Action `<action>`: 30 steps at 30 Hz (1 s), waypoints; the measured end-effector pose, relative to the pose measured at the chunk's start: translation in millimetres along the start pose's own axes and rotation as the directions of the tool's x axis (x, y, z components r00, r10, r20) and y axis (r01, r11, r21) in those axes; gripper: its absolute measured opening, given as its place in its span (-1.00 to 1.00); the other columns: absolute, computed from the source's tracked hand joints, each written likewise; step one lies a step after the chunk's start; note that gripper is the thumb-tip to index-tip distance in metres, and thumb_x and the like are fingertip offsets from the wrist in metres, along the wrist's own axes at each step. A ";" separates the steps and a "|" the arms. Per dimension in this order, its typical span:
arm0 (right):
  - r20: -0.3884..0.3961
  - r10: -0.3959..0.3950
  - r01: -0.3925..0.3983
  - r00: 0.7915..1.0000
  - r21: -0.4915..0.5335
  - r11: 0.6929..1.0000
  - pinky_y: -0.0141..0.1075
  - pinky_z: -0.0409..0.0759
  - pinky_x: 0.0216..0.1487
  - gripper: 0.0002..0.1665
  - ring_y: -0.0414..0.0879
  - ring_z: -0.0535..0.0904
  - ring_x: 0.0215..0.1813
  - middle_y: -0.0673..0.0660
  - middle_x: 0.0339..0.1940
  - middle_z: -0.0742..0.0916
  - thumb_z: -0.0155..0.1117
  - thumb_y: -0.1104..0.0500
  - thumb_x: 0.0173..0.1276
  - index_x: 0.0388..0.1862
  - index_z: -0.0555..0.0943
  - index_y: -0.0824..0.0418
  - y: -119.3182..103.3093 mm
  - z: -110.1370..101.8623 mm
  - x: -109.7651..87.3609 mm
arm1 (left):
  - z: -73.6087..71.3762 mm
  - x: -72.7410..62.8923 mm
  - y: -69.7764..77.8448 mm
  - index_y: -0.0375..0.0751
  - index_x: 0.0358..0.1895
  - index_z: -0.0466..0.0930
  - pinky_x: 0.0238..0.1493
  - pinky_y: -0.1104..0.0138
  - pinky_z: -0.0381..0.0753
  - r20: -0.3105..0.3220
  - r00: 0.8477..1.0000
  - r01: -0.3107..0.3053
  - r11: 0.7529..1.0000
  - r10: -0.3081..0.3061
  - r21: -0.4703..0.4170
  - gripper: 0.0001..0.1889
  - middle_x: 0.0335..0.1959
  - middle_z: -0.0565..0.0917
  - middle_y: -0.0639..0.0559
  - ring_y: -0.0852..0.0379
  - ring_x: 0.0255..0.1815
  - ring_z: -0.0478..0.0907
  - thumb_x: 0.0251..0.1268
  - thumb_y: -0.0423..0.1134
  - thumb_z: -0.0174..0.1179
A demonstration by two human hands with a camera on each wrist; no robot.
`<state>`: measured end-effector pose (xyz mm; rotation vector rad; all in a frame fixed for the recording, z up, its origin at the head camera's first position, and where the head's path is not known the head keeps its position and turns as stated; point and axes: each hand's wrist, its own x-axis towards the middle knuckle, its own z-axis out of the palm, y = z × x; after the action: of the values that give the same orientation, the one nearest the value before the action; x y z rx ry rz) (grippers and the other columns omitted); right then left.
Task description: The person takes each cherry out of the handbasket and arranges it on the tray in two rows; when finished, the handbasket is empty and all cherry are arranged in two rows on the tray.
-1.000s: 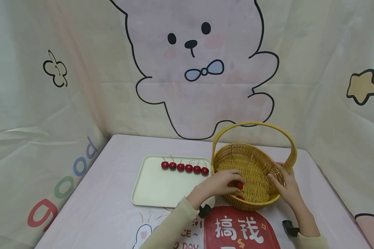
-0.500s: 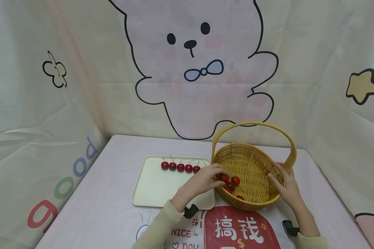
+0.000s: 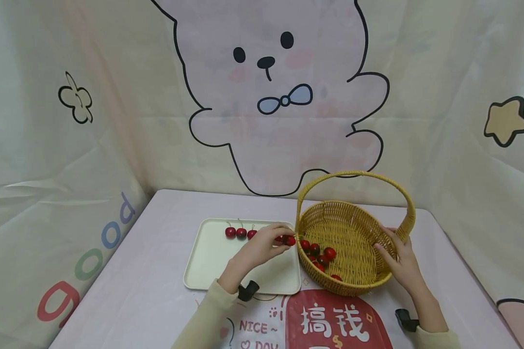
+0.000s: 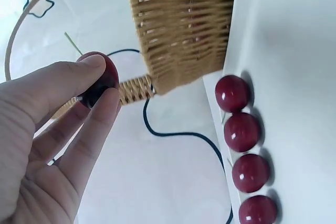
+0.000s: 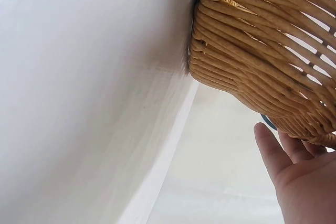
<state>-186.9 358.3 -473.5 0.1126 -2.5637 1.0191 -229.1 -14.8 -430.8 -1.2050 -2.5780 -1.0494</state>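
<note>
the tablecloth (image 3: 157,252) reads "nice", "day", "搞钱" and "$", the left curtain (image 3: 48,194) "ood".

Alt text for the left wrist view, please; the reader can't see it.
A left hand pinches a round, dark-red, green-stemmed cherry near a tan woven basket. Four more dark-red cherries lie in a row along the edge of a pale, flat tray.

The table (image 3: 157,232) had a pale surface, printed nearest the person with a red shape (image 3: 333,298) bearing white characters, and reddish lettering (image 3: 253,326). On it lay a cream rectangular tray (image 3: 214,259); a yellow wicker basket (image 3: 360,245) stood upright just beside it.
</note>
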 end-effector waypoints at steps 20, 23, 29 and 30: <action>-0.002 -0.006 0.006 1.000 -0.008 1.000 0.44 0.20 -0.03 -0.34 0.41 0.17 0.23 0.34 0.24 0.26 0.17 0.09 0.33 0.40 0.25 0.06 0.5 1.1 0.6 | -36.2 -32.4 -51.4 -0.30 -0.02 0.57 -0.19 0.33 0.63 -0.138 0.978 0.142 0.984 -0.157 -0.111 -0.66 -0.11 0.56 -0.04 0.10 -0.14 0.55 0.06 -0.46 0.29; -0.002 -0.006 0.006 1.000 -0.004 1.000 0.44 0.19 -0.02 -0.34 0.42 0.17 0.23 0.34 0.24 0.26 0.17 0.10 0.34 0.40 0.24 0.05 1.0 0.9 0.7 | -40.4 -37.9 -58.1 -0.27 -0.03 0.58 -0.21 0.28 0.63 -0.161 0.973 0.152 0.984 -0.165 -0.091 -0.66 -0.12 0.56 -0.06 0.07 -0.14 0.57 0.05 -0.46 0.30; 0.000 -0.001 0.001 1.000 -0.002 1.000 0.45 0.18 -0.01 -0.34 0.43 0.16 0.24 0.35 0.24 0.26 0.16 0.09 0.34 0.40 0.24 0.05 0.1 0.1 0.5 | -49.9 -49.1 -69.4 -0.23 -0.05 0.60 -0.22 0.22 0.64 -0.209 0.956 0.190 0.978 -0.205 -0.087 -0.66 -0.14 0.54 -0.09 0.03 -0.17 0.55 0.04 -0.46 0.31; 0.001 0.002 -0.002 1.000 -0.002 1.000 0.45 0.17 -0.01 -0.34 0.43 0.15 0.24 0.35 0.24 0.26 0.16 0.09 0.34 0.40 0.24 0.05 0.0 0.1 0.2 | -51.1 -51.0 -71.8 -0.23 -0.06 0.60 -0.20 0.20 0.64 -0.214 0.953 0.201 0.975 -0.216 -0.090 -0.67 -0.14 0.54 -0.10 0.02 -0.17 0.56 0.04 -0.46 0.31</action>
<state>-187.1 358.3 -473.4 0.1106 -2.5660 1.0172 -254.8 -111.4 -449.9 -0.7844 -2.5508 -1.2415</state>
